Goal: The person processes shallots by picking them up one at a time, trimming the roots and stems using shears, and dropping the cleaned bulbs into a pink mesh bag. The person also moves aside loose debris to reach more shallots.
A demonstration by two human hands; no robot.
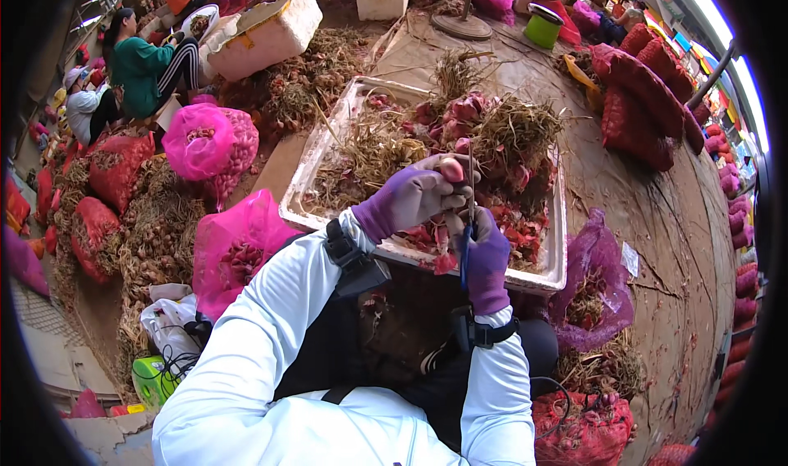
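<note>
My left hand (402,199), in a purple and grey glove, is closed around a small red shallot (451,169) above a white foam box (562,257). Beside it, my right hand (488,261), gloved the same way, grips blue-handled scissors (465,261). Their narrow metal blade points up, close to the left fingers and the shallot. Dried shallot bunches (517,129) with straw-coloured tops heap the box, and loose red skins (525,228) lie in its near right part. The fingers partly hide the scissors, so how far the blades are apart cannot be seen.
Pink mesh bags (246,248) of shallots stand to my left, and a purple mesh bag (589,281) lies at the box's right. Red sacks (644,113) pile at far right. A person in green (141,68) sits at far left near a foam crate (271,35).
</note>
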